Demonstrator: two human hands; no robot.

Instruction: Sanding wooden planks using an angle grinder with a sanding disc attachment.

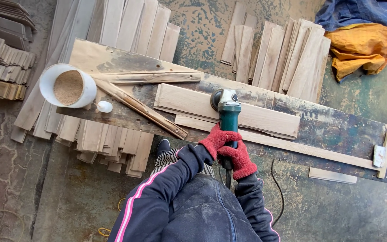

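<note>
Both my hands wear red knit gloves and grip the green body of an angle grinder point(227, 109). My left hand point(216, 139) wraps the handle from the left. My right hand point(238, 158) holds it lower down, near the cable end. The grinder's head rests on a pale wooden board point(265, 117) that lies flat on a long, dark, stained workbench plank point(337, 130). A thinner pale strip point(301, 148) lies under the board along the near edge.
A white tub of sawdust point(67, 86) lies on its side at the bench's left end, next to a small white knob point(104, 106) and two rough slats point(144, 105). Stacks of boards point(287, 56) lie beyond. An orange cloth point(361, 49) sits far right.
</note>
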